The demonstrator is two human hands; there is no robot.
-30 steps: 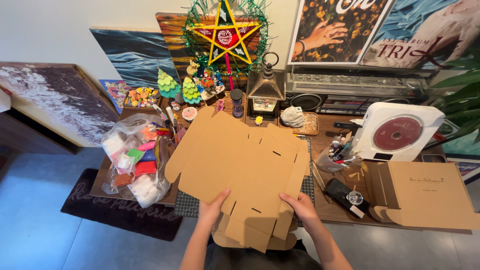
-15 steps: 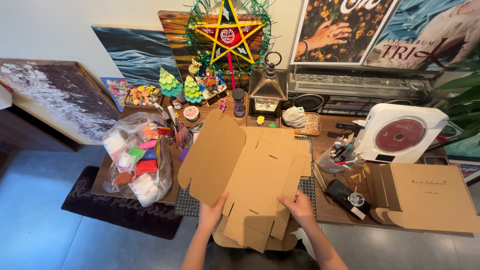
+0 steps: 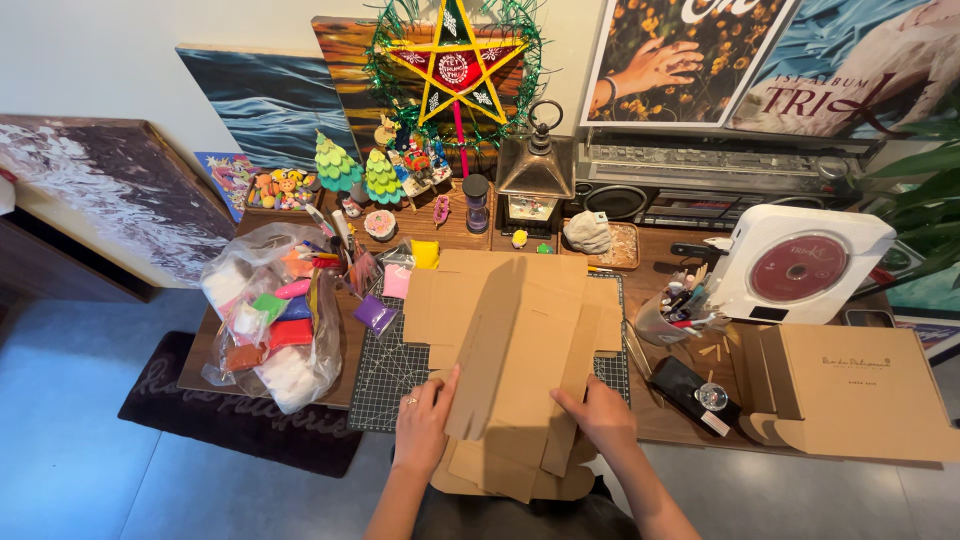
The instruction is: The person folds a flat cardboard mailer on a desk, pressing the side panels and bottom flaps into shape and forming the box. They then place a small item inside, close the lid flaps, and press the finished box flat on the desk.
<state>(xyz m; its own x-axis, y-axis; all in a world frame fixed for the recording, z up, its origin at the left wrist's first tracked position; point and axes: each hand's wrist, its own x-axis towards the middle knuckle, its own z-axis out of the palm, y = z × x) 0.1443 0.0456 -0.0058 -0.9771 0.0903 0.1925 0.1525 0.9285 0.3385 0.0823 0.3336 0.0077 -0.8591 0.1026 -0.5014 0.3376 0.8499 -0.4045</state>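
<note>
A flat brown cardboard box blank lies over the dark cutting mat on the wooden desk, its side panels folded in. My left hand presses on the blank's lower left edge, a ring on one finger. My right hand grips the lower right flap, which stands partly lifted. More cardboard flaps hang over the desk's front edge between my wrists.
A clear bag of coloured clay packs lies left. An open cardboard box, a white disc player, a pen cup and a black tool sit right. Lantern, small figurines, star decoration behind.
The cardboard blank, held up and tilted a second ago, has come down flat on the mat with its side panels folded inward. Both hands stayed at its near edge.
</note>
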